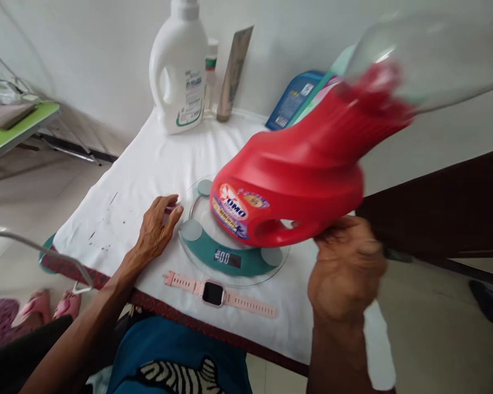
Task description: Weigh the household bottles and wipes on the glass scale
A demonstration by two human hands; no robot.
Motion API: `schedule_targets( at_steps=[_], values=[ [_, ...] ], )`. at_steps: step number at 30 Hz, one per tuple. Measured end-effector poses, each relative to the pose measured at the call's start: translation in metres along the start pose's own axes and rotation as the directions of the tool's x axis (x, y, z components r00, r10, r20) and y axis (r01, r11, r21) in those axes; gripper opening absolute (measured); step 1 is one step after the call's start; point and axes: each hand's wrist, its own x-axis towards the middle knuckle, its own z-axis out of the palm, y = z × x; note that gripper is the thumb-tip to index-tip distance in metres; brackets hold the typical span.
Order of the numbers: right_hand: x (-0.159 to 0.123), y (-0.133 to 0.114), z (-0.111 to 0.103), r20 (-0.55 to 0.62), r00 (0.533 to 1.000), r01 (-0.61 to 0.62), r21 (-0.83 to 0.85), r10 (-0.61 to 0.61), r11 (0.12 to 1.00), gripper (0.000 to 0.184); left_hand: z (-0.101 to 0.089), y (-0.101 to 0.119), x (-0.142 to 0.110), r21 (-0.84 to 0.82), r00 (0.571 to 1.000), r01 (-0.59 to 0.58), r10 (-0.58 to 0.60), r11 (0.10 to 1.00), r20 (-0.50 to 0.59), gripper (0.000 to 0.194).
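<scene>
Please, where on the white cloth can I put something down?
Bare cloth lies left of the left hand, and between the white bottle and the scale. Crowded: the wall side, with the tube; and the scale, with the watch before it and the red bottle above.

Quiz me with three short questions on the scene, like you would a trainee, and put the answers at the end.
1. Fill the gap: the watch lies on a ____ cloth.
2. True or false: the left hand holds nothing and is beside the glass scale.
3. How is the red bottle angled in the right hand?
A) Straight upright
B) Tilted, neck up and to the right
C) Upside down, neck at the bottom

Key: 1. white; 2. true; 3. B
</scene>
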Motion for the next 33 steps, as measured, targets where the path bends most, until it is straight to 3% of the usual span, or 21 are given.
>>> schedule_targets(
  at_steps=[3, 7, 10, 14, 17, 21, 26, 29, 33],
  values=[
    [0.008, 0.0, 0.002, 0.12, 0.992, -0.028, -0.001, 0.028, 1.0, 0.059, 0.002, -0.007, -0.001, 0.03, 0.999, -0.051, 0.052, 0.998, -0.01, 0.048],
    [0.015, -0.001, 0.009, 0.256, 0.961, -0.14, 0.118, 0.106, 0.983, 0.062, 0.006, -0.015, -0.001, 0.053, 0.997, -0.073, 0.074, 0.996, -0.021, 0.053],
    [0.02, -0.005, 0.013, 0.319, 0.937, -0.206, 0.176, 0.143, 0.963, 0.065, 0.009, -0.018, -0.001, 0.074, 0.996, -0.091, 0.093, 0.993, -0.02, 0.056],
    [0.025, -0.01, 0.017, 0.363, 0.926, -0.189, 0.214, 0.101, 0.958, 0.076, 0.015, -0.02, -0.001, 0.109, 0.992, -0.12, 0.124, 0.987, -0.029, 0.053],
    [0.028, -0.012, 0.023, 0.276, 0.959, -0.143, 0.251, 0.071, 0.957, 0.077, 0.02, -0.023, -0.002, 0.126, 0.986, -0.152, 0.159, 0.98, -0.048, 0.049],
    [0.039, -0.023, 0.032, 0.074, 0.989, -0.141, 0.27, 0.126, 0.952, 0.071, 0.026, -0.026, -0.006, 0.141, 0.981, -0.174, 0.184, 0.975, -0.061, 0.046],
    [0.077, -0.035, 0.053, -0.081, 0.993, -0.068, 0.244, 0.09, 0.968, 0.064, 0.032, -0.025, -0.01, 0.155, 0.982, -0.171, 0.18, 0.973, -0.048, 0.05],
    [0.11, -0.023, 0.075, -0.089, 0.995, -0.036, 0.185, 0.053, 0.982, 0.063, 0.034, -0.025, -0.011, 0.156, 0.982, -0.174, 0.183, 0.972, -0.046, 0.052],
    [0.155, 0.014, 0.113, -0.234, 0.969, -0.052, 0.104, 0.075, 0.993, 0.063, 0.036, -0.025, -0.013, 0.145, 0.987, -0.142, 0.151, 0.979, -0.052, 0.053]
  ],
)
